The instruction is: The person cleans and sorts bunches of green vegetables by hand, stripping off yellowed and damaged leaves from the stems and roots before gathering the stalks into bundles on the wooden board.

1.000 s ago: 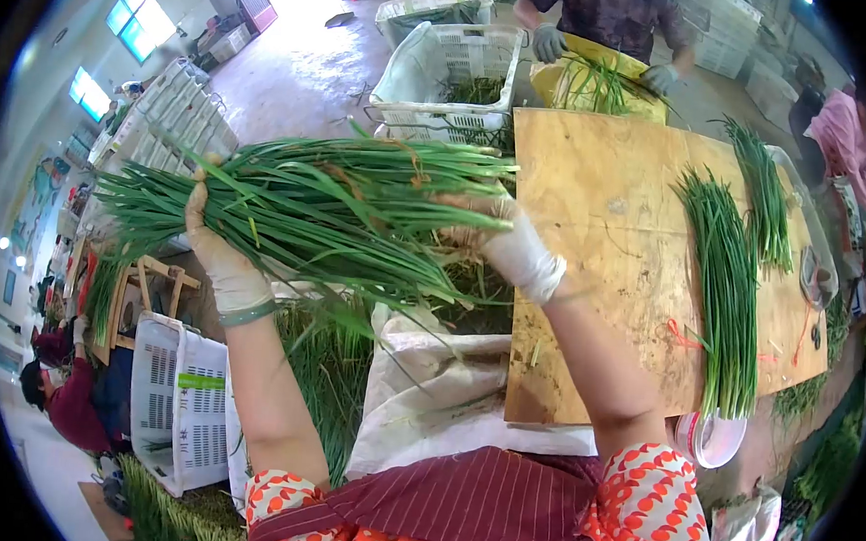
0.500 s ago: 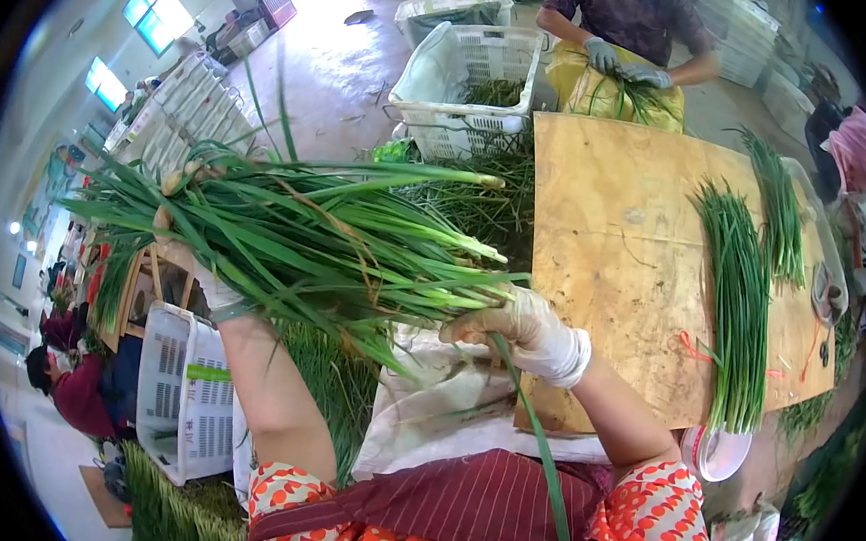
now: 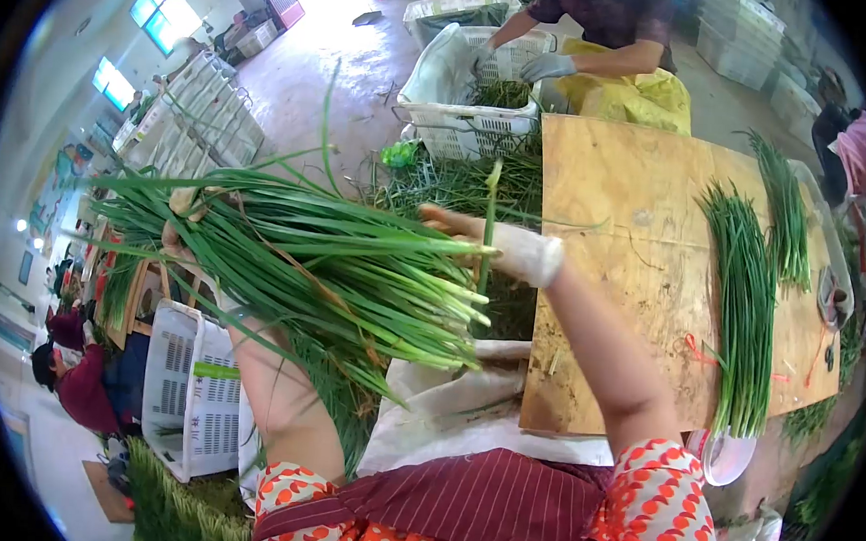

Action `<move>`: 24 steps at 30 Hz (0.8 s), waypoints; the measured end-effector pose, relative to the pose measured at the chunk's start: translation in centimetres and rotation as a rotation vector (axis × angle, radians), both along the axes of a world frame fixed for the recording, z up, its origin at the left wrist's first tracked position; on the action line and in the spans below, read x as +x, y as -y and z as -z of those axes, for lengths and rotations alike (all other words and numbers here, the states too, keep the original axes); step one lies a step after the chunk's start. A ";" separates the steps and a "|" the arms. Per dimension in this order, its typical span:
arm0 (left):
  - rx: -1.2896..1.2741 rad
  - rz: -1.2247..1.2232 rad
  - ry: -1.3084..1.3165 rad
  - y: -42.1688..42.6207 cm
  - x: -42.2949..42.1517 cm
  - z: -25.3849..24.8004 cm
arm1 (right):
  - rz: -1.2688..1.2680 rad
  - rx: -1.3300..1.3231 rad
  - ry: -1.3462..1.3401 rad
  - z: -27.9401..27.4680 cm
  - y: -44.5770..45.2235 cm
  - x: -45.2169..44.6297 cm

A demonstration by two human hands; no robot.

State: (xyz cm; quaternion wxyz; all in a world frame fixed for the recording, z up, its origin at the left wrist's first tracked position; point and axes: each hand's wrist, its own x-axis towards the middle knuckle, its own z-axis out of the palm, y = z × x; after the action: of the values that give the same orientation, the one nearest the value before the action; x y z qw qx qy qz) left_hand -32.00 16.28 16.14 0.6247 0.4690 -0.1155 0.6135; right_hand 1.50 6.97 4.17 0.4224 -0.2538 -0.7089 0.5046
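Observation:
A large bunch of long green stalks (image 3: 326, 260) lies sideways across the view, its pale cut ends to the right. My left hand (image 3: 188, 226), in a whitish glove, is wrapped round the leafy end of the bunch. At the pale ends, my right hand (image 3: 498, 246) is beside the upper stalks, its fingers pointing left and partly behind a single upright stalk (image 3: 491, 210); whether it grips anything is unclear. Brown dry leaves hang among the green. Two sorted bunches (image 3: 741, 311) (image 3: 784, 215) rest on the wooden board (image 3: 628, 281).
Across the board, a co-worker's gloved hands (image 3: 549, 67) are at a white crate (image 3: 465, 125), beside a yellow sack (image 3: 638, 100). Loose stalks (image 3: 457, 191) cover the floor. A white sack (image 3: 455, 409) lies before me. Another crate (image 3: 187, 395) and a seated person (image 3: 89, 385) are left.
My right hand has moved up from the bunch's lower pale ends. A stray stalk that hung down near it is no longer there. The co-worker's hands have moved left to the crate.

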 end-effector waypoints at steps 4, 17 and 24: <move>-0.136 -0.713 -0.082 -0.2 0.6 0.6 | 0.039 -0.506 -0.176 -5.6 2.4 -4.6; -0.092 0.355 0.024 2.1 2.6 1.8 | 0.410 -0.628 -1.020 -1.4 9.0 -6.0; -0.038 0.467 0.084 3.1 5.9 3.1 | 0.586 -0.527 -0.808 1.4 10.8 -3.5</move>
State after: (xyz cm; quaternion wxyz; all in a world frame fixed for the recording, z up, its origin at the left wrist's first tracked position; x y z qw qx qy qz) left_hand -26.12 13.14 13.05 0.7530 0.3918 -0.2352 0.4735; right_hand -2.01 -3.85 2.79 0.7049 -0.3237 -0.2408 0.5833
